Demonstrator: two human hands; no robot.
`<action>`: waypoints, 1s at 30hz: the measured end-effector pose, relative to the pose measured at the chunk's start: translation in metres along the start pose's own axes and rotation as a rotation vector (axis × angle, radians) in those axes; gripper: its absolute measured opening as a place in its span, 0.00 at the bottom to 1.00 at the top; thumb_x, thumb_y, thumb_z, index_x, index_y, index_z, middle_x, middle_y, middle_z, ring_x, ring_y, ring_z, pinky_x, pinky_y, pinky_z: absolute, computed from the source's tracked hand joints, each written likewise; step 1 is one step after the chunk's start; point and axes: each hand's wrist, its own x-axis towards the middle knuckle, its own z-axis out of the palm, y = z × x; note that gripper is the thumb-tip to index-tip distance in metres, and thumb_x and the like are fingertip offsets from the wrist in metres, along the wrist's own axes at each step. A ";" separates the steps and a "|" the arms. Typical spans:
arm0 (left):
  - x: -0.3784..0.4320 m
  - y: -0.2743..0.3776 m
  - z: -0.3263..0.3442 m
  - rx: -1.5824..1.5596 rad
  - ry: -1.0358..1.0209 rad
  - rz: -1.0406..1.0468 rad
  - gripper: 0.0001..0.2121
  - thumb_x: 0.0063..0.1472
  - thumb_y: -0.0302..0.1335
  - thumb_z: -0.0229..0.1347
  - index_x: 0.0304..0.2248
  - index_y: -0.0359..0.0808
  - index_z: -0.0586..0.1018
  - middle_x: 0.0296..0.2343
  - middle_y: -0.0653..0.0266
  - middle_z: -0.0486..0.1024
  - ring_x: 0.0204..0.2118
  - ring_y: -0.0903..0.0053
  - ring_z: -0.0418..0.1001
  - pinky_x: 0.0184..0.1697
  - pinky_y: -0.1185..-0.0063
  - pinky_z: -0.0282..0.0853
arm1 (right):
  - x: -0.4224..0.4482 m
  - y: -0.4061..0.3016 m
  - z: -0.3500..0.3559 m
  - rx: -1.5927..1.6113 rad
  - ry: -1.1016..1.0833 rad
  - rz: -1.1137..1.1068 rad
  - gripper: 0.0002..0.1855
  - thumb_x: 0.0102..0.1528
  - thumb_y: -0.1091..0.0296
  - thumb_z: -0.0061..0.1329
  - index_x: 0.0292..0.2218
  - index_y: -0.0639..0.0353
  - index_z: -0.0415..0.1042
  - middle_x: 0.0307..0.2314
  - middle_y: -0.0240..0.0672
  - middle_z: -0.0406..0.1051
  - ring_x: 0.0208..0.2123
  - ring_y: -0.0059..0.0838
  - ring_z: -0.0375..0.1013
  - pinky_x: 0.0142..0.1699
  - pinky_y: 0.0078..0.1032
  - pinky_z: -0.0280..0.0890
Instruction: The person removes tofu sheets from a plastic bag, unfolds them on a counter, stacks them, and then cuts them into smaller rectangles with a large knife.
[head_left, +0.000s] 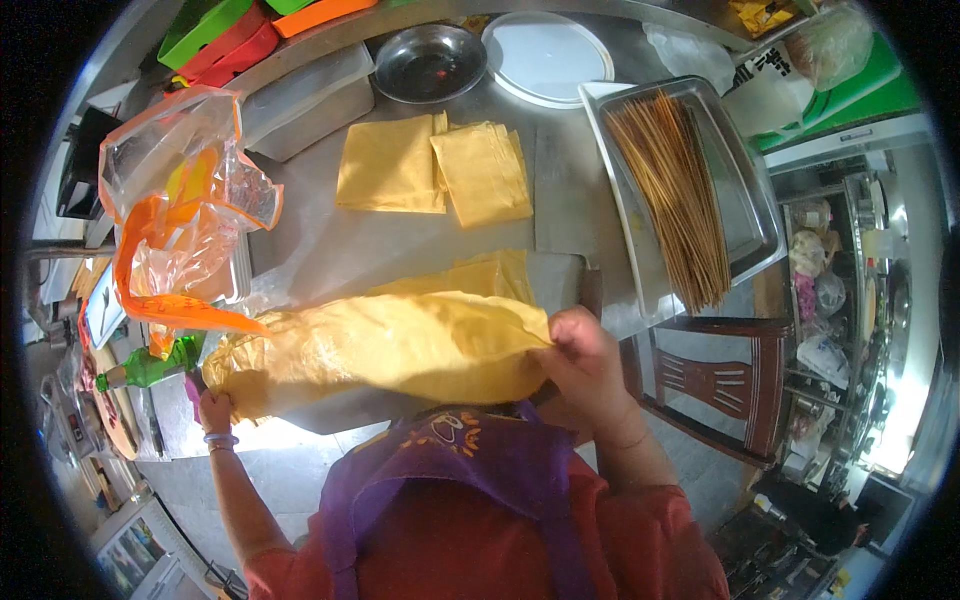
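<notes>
A long, thin yellow sheet of what looks like tofu skin (375, 349) stretches sideways before me, above the table's front edge. My left hand (215, 411), with a pale bangle at the wrist, grips its left end low down. At the other end, my right hand (585, 364) pinches the edge between thumb and fingers. The sheet's right part sags and folds over a little. Behind it another yellow sheet (491, 274) lies partly hidden. Farther back, two folded stacks of yellow sheets (390, 165) (484, 174) rest side by side on the metal table.
Bamboo skewers (667, 202) lie across a steel tray (750, 202) at the right. An orange-edged plastic bag (187, 225) and a green glass bottle (154, 364) are at the left. Behind stand a plastic bin (311, 101), a steel bowl (430, 64) and a white round lid (549, 56). A wooden chair (709, 386) stands right.
</notes>
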 end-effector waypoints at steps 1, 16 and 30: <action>0.001 -0.019 -0.010 -0.100 0.003 -0.070 0.07 0.52 0.26 0.51 0.28 0.31 0.75 0.20 0.60 0.73 0.21 0.72 0.70 0.26 0.73 0.66 | 0.003 -0.005 -0.003 0.079 -0.033 -0.052 0.10 0.52 0.73 0.55 0.34 0.62 0.66 0.25 0.34 0.71 0.29 0.22 0.71 0.37 0.26 0.66; -0.010 0.003 -0.004 0.018 -0.026 0.113 0.08 0.55 0.28 0.57 0.26 0.34 0.72 0.18 0.64 0.69 0.21 0.77 0.65 0.25 0.75 0.62 | 0.042 0.109 0.031 -0.899 0.360 0.084 0.13 0.49 0.64 0.58 0.35 0.58 0.70 0.33 0.43 0.70 0.32 0.49 0.72 0.36 0.40 0.68; -0.014 0.054 -0.005 0.177 -0.047 0.087 0.11 0.51 0.31 0.62 0.30 0.34 0.77 0.25 0.59 0.77 0.28 0.69 0.76 0.33 0.73 0.70 | 0.059 0.114 0.040 -0.730 0.244 0.302 0.15 0.47 0.61 0.60 0.33 0.56 0.70 0.32 0.42 0.70 0.33 0.48 0.72 0.38 0.42 0.67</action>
